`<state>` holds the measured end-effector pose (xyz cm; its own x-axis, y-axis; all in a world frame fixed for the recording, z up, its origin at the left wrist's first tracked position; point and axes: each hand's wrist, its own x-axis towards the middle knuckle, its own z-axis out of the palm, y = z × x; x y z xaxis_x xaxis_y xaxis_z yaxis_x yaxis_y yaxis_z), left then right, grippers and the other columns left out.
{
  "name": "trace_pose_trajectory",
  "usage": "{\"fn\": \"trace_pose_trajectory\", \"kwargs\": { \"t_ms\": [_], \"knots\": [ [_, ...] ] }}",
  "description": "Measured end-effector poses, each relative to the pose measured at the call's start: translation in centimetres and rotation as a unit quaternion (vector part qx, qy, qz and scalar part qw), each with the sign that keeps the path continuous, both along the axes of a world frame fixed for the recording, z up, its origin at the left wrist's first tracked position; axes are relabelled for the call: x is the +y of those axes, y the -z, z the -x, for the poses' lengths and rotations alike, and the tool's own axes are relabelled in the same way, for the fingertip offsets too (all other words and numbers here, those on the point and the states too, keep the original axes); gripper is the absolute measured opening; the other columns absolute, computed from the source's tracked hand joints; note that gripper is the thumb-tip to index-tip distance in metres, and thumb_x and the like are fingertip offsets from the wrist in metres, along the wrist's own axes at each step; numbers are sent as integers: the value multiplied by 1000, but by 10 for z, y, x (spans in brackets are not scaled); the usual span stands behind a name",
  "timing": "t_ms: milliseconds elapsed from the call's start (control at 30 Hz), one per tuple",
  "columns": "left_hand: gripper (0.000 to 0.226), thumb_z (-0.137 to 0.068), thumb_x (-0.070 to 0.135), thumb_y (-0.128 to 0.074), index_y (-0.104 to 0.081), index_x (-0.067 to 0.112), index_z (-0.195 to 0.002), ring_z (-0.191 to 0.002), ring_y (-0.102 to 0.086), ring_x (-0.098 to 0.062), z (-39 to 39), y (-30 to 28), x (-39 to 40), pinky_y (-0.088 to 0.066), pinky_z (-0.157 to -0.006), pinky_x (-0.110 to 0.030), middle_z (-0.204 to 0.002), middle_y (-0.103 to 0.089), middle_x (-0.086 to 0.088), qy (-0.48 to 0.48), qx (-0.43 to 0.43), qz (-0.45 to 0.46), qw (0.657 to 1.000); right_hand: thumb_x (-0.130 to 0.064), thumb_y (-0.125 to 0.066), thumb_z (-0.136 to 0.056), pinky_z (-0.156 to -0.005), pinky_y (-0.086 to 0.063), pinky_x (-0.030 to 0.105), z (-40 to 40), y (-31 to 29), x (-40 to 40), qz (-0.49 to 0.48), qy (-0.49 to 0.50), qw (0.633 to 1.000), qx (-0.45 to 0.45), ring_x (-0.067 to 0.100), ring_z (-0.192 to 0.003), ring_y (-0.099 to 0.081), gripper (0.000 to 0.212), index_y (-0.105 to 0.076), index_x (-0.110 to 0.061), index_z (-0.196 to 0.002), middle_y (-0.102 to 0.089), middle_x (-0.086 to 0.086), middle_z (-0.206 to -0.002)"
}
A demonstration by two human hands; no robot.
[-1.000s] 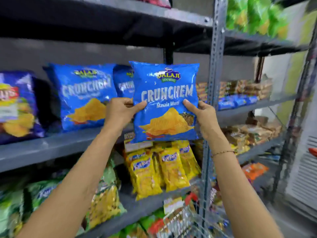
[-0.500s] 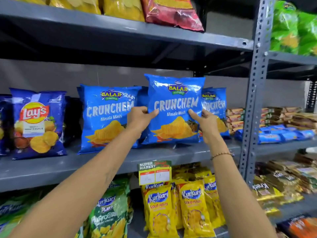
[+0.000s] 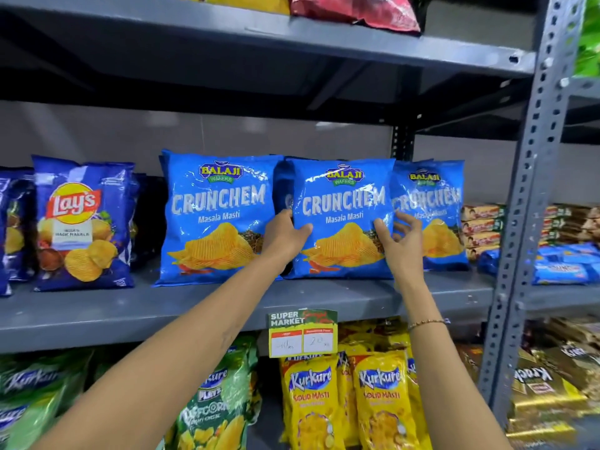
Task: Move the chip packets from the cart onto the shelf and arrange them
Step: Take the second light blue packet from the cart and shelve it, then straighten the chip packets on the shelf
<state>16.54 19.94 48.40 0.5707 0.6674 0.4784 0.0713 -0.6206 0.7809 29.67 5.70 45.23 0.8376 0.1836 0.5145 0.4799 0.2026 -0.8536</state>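
Observation:
A blue Crunchem chip packet (image 3: 341,203) stands upright on the grey middle shelf (image 3: 130,315). My left hand (image 3: 284,237) grips its left edge and my right hand (image 3: 401,241) holds its right edge, fingers partly spread. A second Crunchem packet (image 3: 217,219) stands just to its left and a third Crunchem packet (image 3: 435,219) just to its right, partly behind my right hand. The cart is out of view.
Dark blue Lay's packets (image 3: 81,222) fill the shelf's left end. A price tag (image 3: 302,332) hangs on the shelf edge. Yellow Kurkure packets (image 3: 344,401) and green packets (image 3: 207,404) sit below. A perforated grey upright (image 3: 522,222) bounds the bay; biscuit packs (image 3: 565,264) lie beyond it.
Both hands have carried the packet forward and set it down on the shelf between the two other Crunchem packets. The view has risen and moved closer to the shelf.

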Motion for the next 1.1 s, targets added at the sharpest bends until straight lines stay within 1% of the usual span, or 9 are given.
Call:
{"fn": "trace_pose_trajectory", "kwargs": {
  "t_ms": [267,400,500,633,767,867,967,1033,1100],
  "knots": [
    [62,-88,23,-61,-32,3,-139,-130,-40,-33,-1,20,-9,-35,-109,-47,-139,-42,-15,-67,41,-122,989,-34,-60,-89,-97,-47,31,3,12,4,-25,82,994,-72,15,-114,-53,39,-53,-13,-121,-55,5,-126],
    [54,-90,19,-58,-36,6,-137,-124,-47,-27,12,29,-15,-38,-102,-39,-135,-47,-12,-91,4,-213,973,-24,-59,-90,-93,-47,36,8,14,6,-45,168,974,-144,20,-104,-54,22,-59,-8,-105,-59,11,-111],
    [32,-87,21,-63,-57,10,-117,-94,-59,-15,34,28,-9,-50,-89,-35,-108,-65,-6,-63,-45,-213,974,-14,-59,-88,-87,-43,16,27,10,15,-82,205,950,-221,16,-95,-53,14,-62,-3,-95,-62,15,-100],
    [12,-84,22,-66,-68,11,-88,-66,-59,1,84,21,15,-51,-69,-15,-78,-69,-1,-60,-73,-183,979,-11,-61,-87,-79,-45,17,80,2,47,-72,104,953,-274,16,-85,-57,9,-64,-6,-93,-61,5,-91],
    [8,-80,16,-69,-70,8,-82,-62,-54,17,147,17,53,-40,-59,1,-74,-65,0,-89,-85,-169,978,-11,-62,-86,-72,-44,9,141,-5,94,-43,-41,962,-266,9,-77,-59,6,-65,-10,-92,-64,2,-88],
    [9,-82,17,-68,-70,8,-84,-62,-57,9,198,14,81,-42,-58,-2,-76,-66,-1,-115,-81,-165,976,-12,-64,-85,-68,-45,8,184,-8,133,-4,-109,959,-260,4,-74,-60,12,-64,-8,-96,-65,0,-89],
    [8,-80,16,-69,-66,10,-85,-62,-54,4,247,11,114,-42,-57,-4,-72,-62,2,-183,-93,-140,969,-16,-66,-85,-66,-56,21,221,-8,170,69,-180,948,-252,-5,-73,-60,24,-60,-6,-106,-61,5,-103],
    [15,-79,16,-71,-59,11,-87,-63,-56,1,276,13,139,-46,-65,-19,-68,-56,4,-228,-94,-123,961,-23,-68,-83,-78,-56,36,243,-8,193,127,-192,943,-242,10,-85,-63,36,-57,-7,-114,-58,10,-116],
    [30,-79,19,-73,-57,3,-99,-81,-62,-17,296,20,161,-48,-73,-34,-82,-61,-8,-254,-49,-93,961,-28,-70,-81,-83,-49,30,262,-7,213,184,-202,935,-224,20,-92,-61,53,-50,-6,-125,-56,12,-124]
  ]
}}
